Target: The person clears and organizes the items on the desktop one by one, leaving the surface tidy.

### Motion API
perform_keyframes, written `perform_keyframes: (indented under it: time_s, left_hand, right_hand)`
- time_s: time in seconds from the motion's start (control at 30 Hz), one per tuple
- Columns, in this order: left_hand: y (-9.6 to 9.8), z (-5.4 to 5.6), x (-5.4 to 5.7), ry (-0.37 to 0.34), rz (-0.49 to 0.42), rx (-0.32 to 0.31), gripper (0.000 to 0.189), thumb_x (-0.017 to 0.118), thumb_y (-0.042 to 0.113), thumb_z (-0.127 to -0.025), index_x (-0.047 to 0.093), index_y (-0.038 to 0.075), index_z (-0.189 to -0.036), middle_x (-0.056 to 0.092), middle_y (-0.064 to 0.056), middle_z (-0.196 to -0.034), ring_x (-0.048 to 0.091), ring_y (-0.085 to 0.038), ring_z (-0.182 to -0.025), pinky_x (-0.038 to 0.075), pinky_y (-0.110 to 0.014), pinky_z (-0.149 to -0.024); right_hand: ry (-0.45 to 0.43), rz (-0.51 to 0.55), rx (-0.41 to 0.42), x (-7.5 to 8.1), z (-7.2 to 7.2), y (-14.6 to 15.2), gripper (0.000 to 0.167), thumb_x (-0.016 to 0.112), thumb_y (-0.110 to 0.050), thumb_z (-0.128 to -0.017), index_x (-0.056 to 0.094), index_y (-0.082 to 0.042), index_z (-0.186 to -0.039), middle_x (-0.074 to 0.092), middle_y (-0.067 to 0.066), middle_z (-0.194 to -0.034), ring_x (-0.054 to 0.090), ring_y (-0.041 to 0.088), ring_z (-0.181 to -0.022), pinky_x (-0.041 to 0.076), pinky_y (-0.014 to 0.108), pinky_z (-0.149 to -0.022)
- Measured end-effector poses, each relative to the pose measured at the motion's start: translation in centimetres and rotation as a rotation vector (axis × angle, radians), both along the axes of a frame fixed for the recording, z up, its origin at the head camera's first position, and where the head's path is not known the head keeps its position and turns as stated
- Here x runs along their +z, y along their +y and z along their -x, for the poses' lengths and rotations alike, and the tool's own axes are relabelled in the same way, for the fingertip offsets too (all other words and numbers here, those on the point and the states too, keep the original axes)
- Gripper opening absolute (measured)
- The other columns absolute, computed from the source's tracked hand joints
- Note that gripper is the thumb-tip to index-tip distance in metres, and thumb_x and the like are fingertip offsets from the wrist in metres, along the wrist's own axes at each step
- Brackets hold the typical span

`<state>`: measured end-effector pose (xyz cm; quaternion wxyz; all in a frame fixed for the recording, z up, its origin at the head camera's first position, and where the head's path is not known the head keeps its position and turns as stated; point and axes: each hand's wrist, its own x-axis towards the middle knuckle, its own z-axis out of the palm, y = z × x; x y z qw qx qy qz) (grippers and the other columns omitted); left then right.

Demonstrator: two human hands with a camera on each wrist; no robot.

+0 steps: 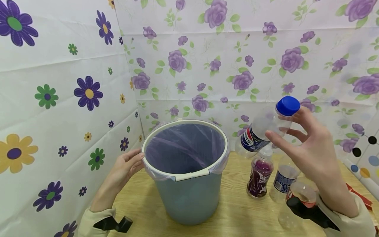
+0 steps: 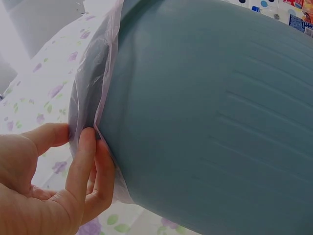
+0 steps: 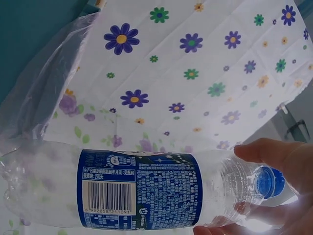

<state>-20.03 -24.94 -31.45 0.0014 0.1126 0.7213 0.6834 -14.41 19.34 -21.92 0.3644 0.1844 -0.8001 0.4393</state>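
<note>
A blue-grey trash bin [image 1: 189, 200] with a white rim and a thin clear liner stands upright on the table. My left hand [image 1: 122, 172] pinches its rim at the left side; in the left wrist view the thumb and fingers lie on opposite sides of the lined edge [image 2: 100, 93]. Raised to the right of the bin, my right hand [image 1: 316, 151] grips a clear plastic bottle [image 1: 256, 135] near its neck. That bottle is tilted, with its blue cap [image 1: 288, 106] up and its base towards the bin. Its dark blue label [image 3: 142, 188] shows a barcode in the right wrist view.
Below the raised bottle stand a bottle with a dark purple label [image 1: 260, 177], a clear bottle with a blue label [image 1: 284, 182] and one with a red label [image 1: 306, 199]. A red item [image 1: 359, 197] lies at the right edge. Flowered sheets [image 1: 183, 82] hang behind and left.
</note>
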Motion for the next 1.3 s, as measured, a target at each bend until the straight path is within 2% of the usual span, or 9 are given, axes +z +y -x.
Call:
perform_keyframes:
  time_s: [0.1,0.2,0.53,0.87,1.07,1.3]
  left_hand:
    - [0.0,0.0,0.1,0.001,0.005,0.001,0.06,0.05,0.017,-0.1,0.026,-0.015,-0.145,0.044,-0.026,-0.14,0.062,-0.003,-0.108,0.052,-0.014,-0.092]
    - [0.0,0.0,0.1,0.002,0.013,-0.003,0.06,0.049,0.017,-0.101,0.025,-0.014,-0.146,0.034,-0.033,-0.146,0.062,-0.002,-0.109,0.051,-0.014,-0.092]
    - [0.0,-0.1,0.1,-0.002,0.016,-0.004,0.061,0.05,0.018,-0.101,0.023,-0.014,-0.146,0.03,-0.035,-0.147,0.062,-0.002,-0.109,0.051,-0.014,-0.093]
    - [0.0,0.0,0.1,-0.006,0.03,0.003,0.06,0.051,0.019,-0.1,0.027,-0.013,-0.145,0.041,-0.027,-0.143,0.062,-0.004,-0.11,0.052,-0.016,-0.093]
    - [0.0,-0.1,0.2,-0.006,0.02,0.0,0.06,0.05,0.019,-0.101,0.026,-0.013,-0.146,0.036,-0.031,-0.145,0.062,-0.004,-0.109,0.051,-0.015,-0.093]
    - [0.0,-0.2,0.2,-0.001,0.012,-0.007,0.061,0.049,0.018,-0.101,0.023,-0.014,-0.146,0.03,-0.035,-0.147,0.062,-0.002,-0.109,0.051,-0.014,-0.092]
  right_hand:
    - [0.023,0.025,0.007,0.5,-0.2,-0.4,0.062,0.076,0.001,-0.079,0.054,-0.014,-0.135,0.055,-0.012,-0.123,0.054,0.002,-0.11,0.046,0.001,-0.084]
    - [0.047,0.039,0.021,0.9,-0.3,-0.6,0.063,0.076,0.003,-0.078,0.054,-0.012,-0.135,0.055,-0.01,-0.123,0.055,0.004,-0.11,0.048,0.002,-0.084]
    - [0.147,0.052,0.117,2.1,-0.2,-1.6,0.066,0.075,0.01,-0.075,0.054,-0.008,-0.135,0.059,-0.002,-0.121,0.057,0.011,-0.112,0.051,0.007,-0.086]
    - [0.093,0.033,0.115,2.6,-0.2,-2.8,0.061,0.077,0.004,-0.076,0.056,-0.011,-0.132,0.059,-0.002,-0.123,0.056,0.01,-0.114,0.049,0.006,-0.088]
    - [0.098,0.024,0.134,3.0,-0.1,-3.5,0.062,0.077,0.003,-0.076,0.056,-0.013,-0.132,0.057,0.002,-0.125,0.056,0.009,-0.115,0.05,0.007,-0.088]
    - [0.043,-0.002,0.158,2.9,0.5,-4.3,0.063,0.078,-0.003,-0.079,0.054,-0.019,-0.135,0.055,-0.004,-0.125,0.055,0.007,-0.115,0.049,0.007,-0.089]
